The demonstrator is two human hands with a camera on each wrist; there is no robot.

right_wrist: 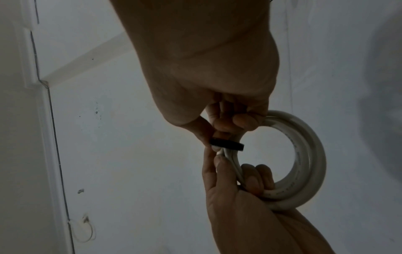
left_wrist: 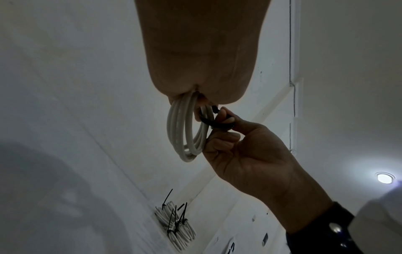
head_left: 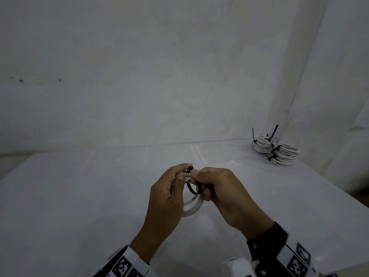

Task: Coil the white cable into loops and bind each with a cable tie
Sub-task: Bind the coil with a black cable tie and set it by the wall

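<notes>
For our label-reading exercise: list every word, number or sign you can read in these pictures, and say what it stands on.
No readable words or numbers.
Wrist bands: black-and-white square code markers, no letters.
White cable coil: faint print along the jacket, too blurred to read.

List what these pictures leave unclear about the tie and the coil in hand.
- Black cable tie: whether its tail is through the head; right hand covers it in every view.
- White coil: its cable ends, hidden in the left hand.
- Tied bundles: count too small, overlapping.
</notes>
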